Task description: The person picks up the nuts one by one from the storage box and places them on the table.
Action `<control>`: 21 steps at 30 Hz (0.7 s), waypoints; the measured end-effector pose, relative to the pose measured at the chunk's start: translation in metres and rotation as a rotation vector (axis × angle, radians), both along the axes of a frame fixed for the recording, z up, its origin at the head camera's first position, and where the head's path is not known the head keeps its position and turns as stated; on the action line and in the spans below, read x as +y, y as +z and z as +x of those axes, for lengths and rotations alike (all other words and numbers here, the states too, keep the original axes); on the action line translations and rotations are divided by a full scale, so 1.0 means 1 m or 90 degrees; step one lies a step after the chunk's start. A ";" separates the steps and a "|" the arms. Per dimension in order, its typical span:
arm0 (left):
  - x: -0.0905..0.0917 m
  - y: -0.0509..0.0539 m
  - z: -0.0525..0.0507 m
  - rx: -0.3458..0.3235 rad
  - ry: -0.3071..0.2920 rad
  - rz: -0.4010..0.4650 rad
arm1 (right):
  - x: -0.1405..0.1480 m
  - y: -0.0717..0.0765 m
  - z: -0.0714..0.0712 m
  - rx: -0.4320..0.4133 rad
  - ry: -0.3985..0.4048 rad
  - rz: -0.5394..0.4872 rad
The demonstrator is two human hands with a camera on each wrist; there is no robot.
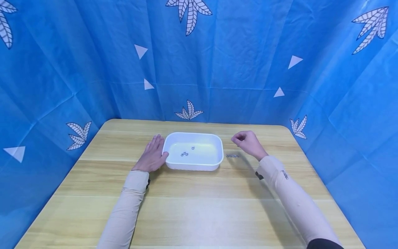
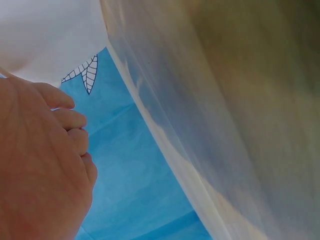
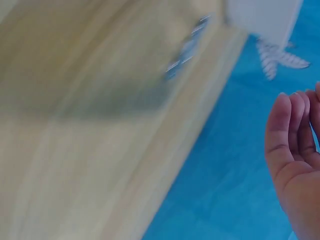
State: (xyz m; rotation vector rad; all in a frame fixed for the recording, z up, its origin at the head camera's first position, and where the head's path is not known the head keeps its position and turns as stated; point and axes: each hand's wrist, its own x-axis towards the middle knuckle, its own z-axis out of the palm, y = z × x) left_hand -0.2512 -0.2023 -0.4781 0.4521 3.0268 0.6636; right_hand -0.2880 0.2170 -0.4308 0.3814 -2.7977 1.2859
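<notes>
A white rectangular tray (image 1: 194, 167) stands on the table, with several small shiny metal balls (image 1: 185, 154) inside. My left hand (image 1: 151, 155) lies beside its left end, fingers straight, the thumb touching the rim. In the left wrist view, that hand (image 2: 47, 160) is close to the white tray wall (image 2: 50, 35). Right of the tray, more balls (image 1: 232, 156) form a short row on the wood. Above and slightly beyond this row hovers my right hand (image 1: 250, 143), thumb and fingers bent loosely. No ball shows in its fingers (image 3: 280, 130) in the right wrist view.
The light wooden table (image 1: 192, 211) has rounded far corners. Blue cloth (image 1: 242, 52) printed with leaves and triangles hangs along its back and both sides.
</notes>
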 end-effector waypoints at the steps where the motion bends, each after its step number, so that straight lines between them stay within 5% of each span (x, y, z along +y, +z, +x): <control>1: 0.000 0.000 0.000 -0.003 0.001 -0.001 | -0.006 0.003 0.000 0.001 0.002 -0.012; 11: -0.002 0.001 0.000 0.002 0.004 -0.001 | -0.066 0.012 0.001 -0.004 0.047 -0.072; 21: 0.000 0.000 -0.001 -0.007 0.005 0.002 | -0.124 -0.006 0.009 -0.017 0.086 0.006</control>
